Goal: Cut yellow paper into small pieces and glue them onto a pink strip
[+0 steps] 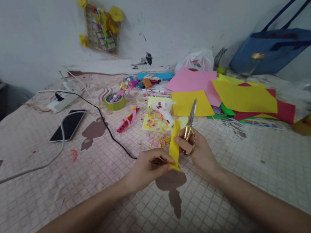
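Observation:
A narrow strip of yellow paper (pixel 174 148) stands up between my two hands, folded over at its lower end. The fingertips of my left hand (pixel 147 168) pinch that lower end. In my right hand (pixel 203 154) are gold-handled scissors (pixel 187 133), blades closed and pointing up and away; its thumb is at the strip's right edge. Just beyond the strip, a white glue gun (pixel 163 110) rests on a pale yellow sheet (pixel 152 100) with small pink and yellow paper scraps (pixel 159 139) around it.
Coloured sheets (pixel 243 97) and white string (pixel 234 128) lie at the right, near a blue bag (pixel 274 50). To the left are green tape (pixel 114 101), a phone (pixel 69 125), a power strip (pixel 62 102) and a black cable (pixel 105 120) running towards my left hand.

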Demonstrator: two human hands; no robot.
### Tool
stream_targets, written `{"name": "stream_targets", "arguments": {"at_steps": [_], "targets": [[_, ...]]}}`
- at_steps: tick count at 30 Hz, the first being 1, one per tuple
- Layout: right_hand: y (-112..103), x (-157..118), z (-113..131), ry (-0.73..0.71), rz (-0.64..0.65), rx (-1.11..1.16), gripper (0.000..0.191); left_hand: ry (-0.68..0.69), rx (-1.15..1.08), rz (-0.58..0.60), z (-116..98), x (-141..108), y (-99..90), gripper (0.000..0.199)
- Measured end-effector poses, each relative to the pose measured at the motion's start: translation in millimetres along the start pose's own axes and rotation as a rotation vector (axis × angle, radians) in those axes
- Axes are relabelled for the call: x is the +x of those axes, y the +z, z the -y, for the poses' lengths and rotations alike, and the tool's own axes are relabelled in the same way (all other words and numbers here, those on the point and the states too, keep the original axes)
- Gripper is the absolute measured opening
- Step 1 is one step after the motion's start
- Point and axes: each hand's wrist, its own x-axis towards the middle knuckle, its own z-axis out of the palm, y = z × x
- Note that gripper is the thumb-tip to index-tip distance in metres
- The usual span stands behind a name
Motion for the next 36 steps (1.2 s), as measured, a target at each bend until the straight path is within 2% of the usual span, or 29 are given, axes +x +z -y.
{"name": "stream_targets", "arguments": {"at_steps": [5,9,15,31,36], "targets": [[1,-2,-3,0.019,0.042,0.005,0.018,-0.160,-0.171,-0.080,5,4,-0.4,0.020],[2,-3,-4,-0.018,0.019,-0.008,0.016,-0.307,-0.302,-0.108,11,7,-2.6,0.024],[3,-1,0,-0.028,-0.009,-0.044,0.015,-0.376,-0.411,-0.138,12,7,-2.7,0.024],[1,0,-3,-0.078,-0.038,-0.013,0.014,-0.342,-0.408,-0.184,11,6,-0.9,0.027],[1,0,-4,-0.053,-0.021,0.005,0.015,-0.323,-0.427,-0.190,13,7,-0.6,0.032]]}}
